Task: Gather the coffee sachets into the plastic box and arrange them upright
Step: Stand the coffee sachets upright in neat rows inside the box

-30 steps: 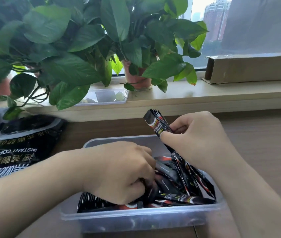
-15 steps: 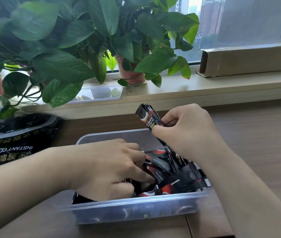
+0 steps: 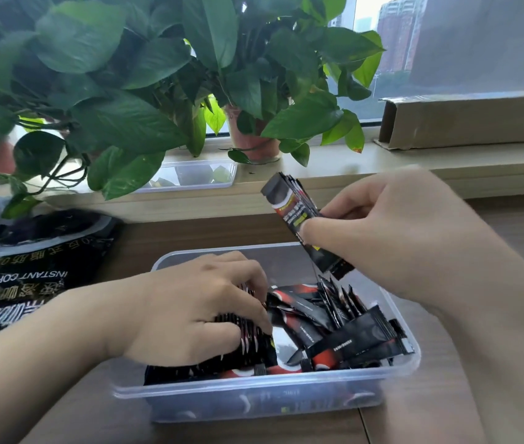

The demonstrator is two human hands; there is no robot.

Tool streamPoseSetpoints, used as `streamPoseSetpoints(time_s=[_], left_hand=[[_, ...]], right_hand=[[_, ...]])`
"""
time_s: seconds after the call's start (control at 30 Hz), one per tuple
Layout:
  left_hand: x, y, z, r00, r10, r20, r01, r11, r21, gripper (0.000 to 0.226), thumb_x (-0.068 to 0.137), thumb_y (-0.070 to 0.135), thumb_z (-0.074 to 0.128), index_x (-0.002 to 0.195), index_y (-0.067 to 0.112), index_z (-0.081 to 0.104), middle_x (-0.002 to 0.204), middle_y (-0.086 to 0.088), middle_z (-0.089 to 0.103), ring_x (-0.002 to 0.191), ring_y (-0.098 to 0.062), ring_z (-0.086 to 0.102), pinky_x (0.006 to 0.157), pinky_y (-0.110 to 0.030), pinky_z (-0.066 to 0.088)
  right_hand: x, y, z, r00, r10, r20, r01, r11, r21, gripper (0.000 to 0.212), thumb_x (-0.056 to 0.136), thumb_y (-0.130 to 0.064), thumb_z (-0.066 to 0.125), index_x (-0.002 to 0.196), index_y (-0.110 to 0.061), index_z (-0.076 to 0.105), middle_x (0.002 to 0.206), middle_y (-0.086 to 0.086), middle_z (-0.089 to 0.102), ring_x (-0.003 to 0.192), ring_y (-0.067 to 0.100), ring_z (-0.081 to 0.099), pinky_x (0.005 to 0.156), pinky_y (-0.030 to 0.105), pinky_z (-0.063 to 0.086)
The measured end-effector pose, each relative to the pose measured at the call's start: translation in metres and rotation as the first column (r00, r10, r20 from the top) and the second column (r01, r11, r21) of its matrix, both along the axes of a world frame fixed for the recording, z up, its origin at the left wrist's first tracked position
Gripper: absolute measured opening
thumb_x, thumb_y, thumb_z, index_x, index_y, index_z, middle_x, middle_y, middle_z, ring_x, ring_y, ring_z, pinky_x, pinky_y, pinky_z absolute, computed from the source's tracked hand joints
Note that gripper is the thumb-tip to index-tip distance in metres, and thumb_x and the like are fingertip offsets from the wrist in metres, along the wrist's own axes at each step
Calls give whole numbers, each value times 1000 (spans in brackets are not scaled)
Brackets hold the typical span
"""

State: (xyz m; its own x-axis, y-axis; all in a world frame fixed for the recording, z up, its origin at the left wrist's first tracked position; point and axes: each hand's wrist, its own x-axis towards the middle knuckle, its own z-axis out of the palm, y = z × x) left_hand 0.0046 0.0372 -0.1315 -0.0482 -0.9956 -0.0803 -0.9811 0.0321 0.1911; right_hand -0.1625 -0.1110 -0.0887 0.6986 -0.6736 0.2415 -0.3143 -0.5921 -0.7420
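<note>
A clear plastic box (image 3: 263,400) sits on the wooden table in front of me, holding several black-and-red coffee sachets (image 3: 347,334); some lie loose, some lean on edge. My left hand (image 3: 196,312) is inside the box at its left side, fingers pressed over a row of sachets standing on edge (image 3: 251,339). My right hand (image 3: 391,232) is raised above the box's back right, pinching a stacked bundle of sachets (image 3: 292,209) that tilts up to the left, clear of the box.
A black instant-coffee bag (image 3: 30,270) lies at the left of the table. On the windowsill behind are leafy potted plants (image 3: 251,142), a clear lid (image 3: 193,176) and a long cardboard box (image 3: 468,120).
My right hand has lifted its bundle of sachets up out of the box. My left hand has stayed on the sachets at the box's left.
</note>
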Motion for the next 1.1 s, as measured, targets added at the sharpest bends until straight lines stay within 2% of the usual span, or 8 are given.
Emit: streamPoseSetpoints(time_s=[0.1, 0.2, 0.43, 0.57, 0.7, 0.93, 1.03, 1.1], left_hand=[[1, 0, -3, 1000, 8, -10, -8, 1000, -4, 55, 72, 43, 35, 115, 43, 69, 124, 18, 50, 123, -2, 38, 108, -22, 25], [2, 0, -4, 999, -2, -34, 1, 1000, -30, 53, 72, 39, 39, 114, 40, 72, 137, 10, 54, 131, -9, 40, 111, -31, 31], [7, 4, -7, 994, 77, -76, -78, 997, -18, 55, 73, 45, 33, 113, 53, 69, 116, 17, 53, 117, -2, 40, 103, -23, 31], [6, 3, -5, 993, 92, -75, -93, 996, -4, 56, 71, 47, 30, 112, 56, 68, 117, 23, 47, 118, 1, 36, 101, -13, 26], [5, 4, -5, 992, 99, -73, -99, 995, 7, 57, 69, 49, 30, 113, 58, 66, 109, 24, 41, 115, 1, 34, 95, -6, 24], [7, 1, -6, 977, 105, -186, -104, 994, 14, 55, 71, 41, 38, 115, 50, 69, 112, 27, 49, 117, 5, 41, 92, -5, 29], [8, 3, -6, 963, 121, -241, -132, 991, -30, 56, 71, 42, 35, 111, 42, 74, 110, 26, 56, 114, 4, 48, 91, -11, 36], [7, 3, -7, 972, 115, -207, -128, 991, -47, 53, 73, 41, 36, 109, 42, 74, 109, 24, 56, 112, 4, 48, 87, -6, 34]], right_hand=[[5, 15, 1, 992, 99, -78, -92, 992, 85, 18, 68, -45, 74, 70, -27, 76, 44, -7, 58, 36, 14, 45, 36, 17, 33], [15, 20, -11, 963, 174, -208, -143, 978, 153, 31, 71, -42, 72, 78, -13, 76, 47, 0, 42, 38, 14, 31, 38, 17, 27], [20, 15, -27, 883, 126, -452, -108, 992, 65, 39, 65, -38, 69, 78, -1, 69, 52, 3, 51, 47, 17, 39, 48, 24, 36], [25, 18, -29, 820, 99, -564, -145, 989, -37, 28, 70, -35, 69, 65, -8, 61, 57, 5, 48, 47, 20, 41, 43, 19, 33], [28, 21, -33, 798, 65, -600, -182, 974, -136, 36, 69, -33, 73, 55, -12, 48, 46, 0, 38, 45, 19, 37, 41, 20, 31], [35, 30, -41, 782, 4, -623, -248, 919, -306, 34, 77, -31, 75, 64, -20, 46, 65, -3, 48, 49, 10, 44, 38, 21, 28], [35, 32, -38, 757, 31, -653, -325, 884, -335, 45, 77, -42, 77, 61, -20, 42, 63, -4, 45, 51, 10, 41, 41, 23, 30], [35, 31, -32, 737, 68, -672, -351, 889, -295, 49, 79, -52, 74, 60, -18, 43, 61, -4, 46, 51, 11, 43, 42, 24, 31]])
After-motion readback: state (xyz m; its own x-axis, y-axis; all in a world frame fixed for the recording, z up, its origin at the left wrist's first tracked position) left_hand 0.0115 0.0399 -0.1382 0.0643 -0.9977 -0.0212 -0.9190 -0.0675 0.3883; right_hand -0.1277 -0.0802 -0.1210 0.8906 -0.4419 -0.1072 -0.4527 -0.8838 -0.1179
